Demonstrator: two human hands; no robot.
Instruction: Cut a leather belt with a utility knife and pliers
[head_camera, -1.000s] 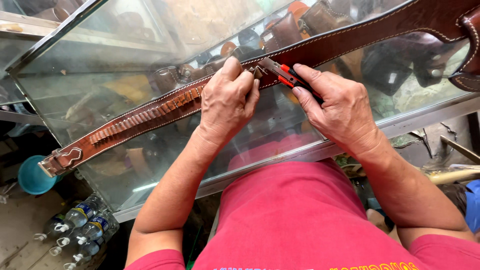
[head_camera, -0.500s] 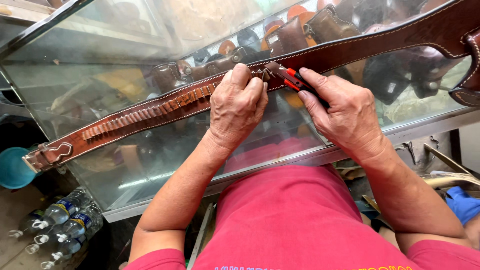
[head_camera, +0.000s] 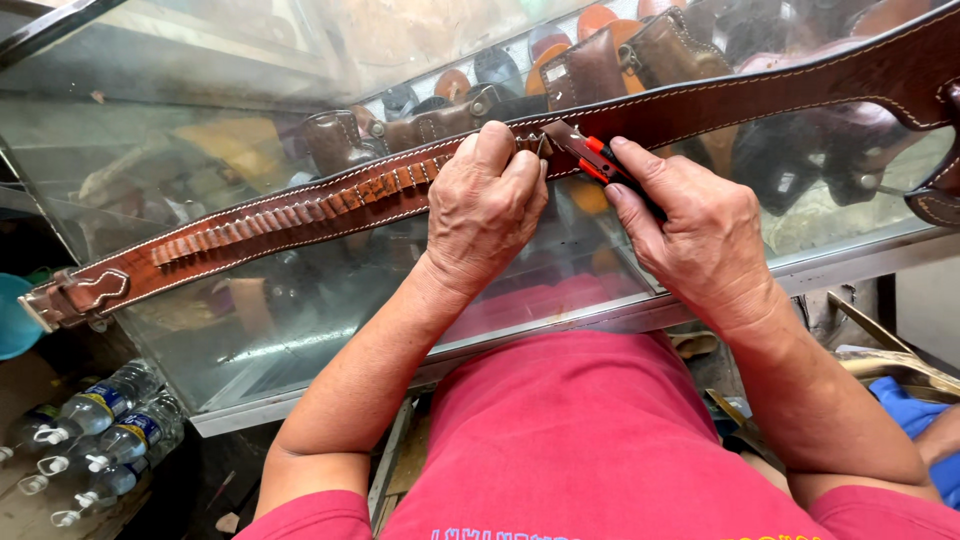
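Observation:
A long brown leather belt (head_camera: 300, 215) with a row of small loops and white stitching lies across a glass display case (head_camera: 250, 330). My left hand (head_camera: 487, 205) presses down on the belt near its middle, fingers curled over the loops. My right hand (head_camera: 700, 235) grips a red and black utility knife (head_camera: 590, 157), its tip against the belt just beside my left fingers. The belt's buckle end (head_camera: 65, 300) rests at the far left, and its wide right end runs out of view.
Several brown leather holsters and pouches (head_camera: 620, 60) sit inside the case under the glass. Plastic water bottles (head_camera: 100, 425) lie on the floor at lower left beside a blue tub (head_camera: 10, 315). A blue cloth (head_camera: 915, 405) shows at lower right.
Both hands stay on the belt with the knife at the same spot. The view has shifted slightly, so the belt and case sit a little lower and further left.

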